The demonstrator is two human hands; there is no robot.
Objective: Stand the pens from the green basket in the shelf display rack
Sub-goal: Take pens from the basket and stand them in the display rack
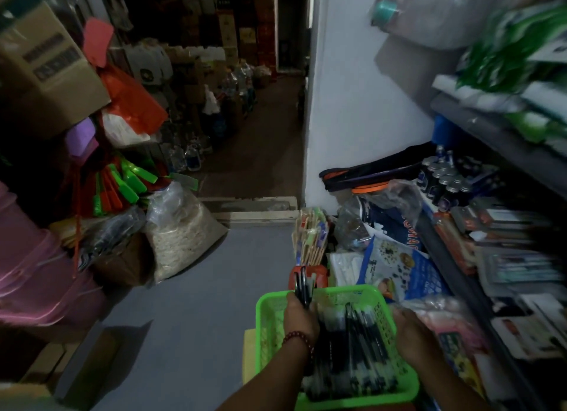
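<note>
the green basket (267, 317) is holding a heap of black pens (362, 349) lying flat. the right hand (412, 334) is resting at its right rim, finger state unclear. the left hand (299, 314) is clenching a dark pen bunch (303, 284) upright over the far left corner. beyond, wooden sticks (310, 238) are standing above a red holder (319, 275).

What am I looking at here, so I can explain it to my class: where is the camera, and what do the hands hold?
No machine here: a single picture from a camera worn on a person's head, looking forward and down. The left hand grips a bunch of dark pens, held upright. More pens lie in the green basket. The right hand is at the basket's right rim; whether it grips is unclear. A stocked shelf runs along the right.
</note>
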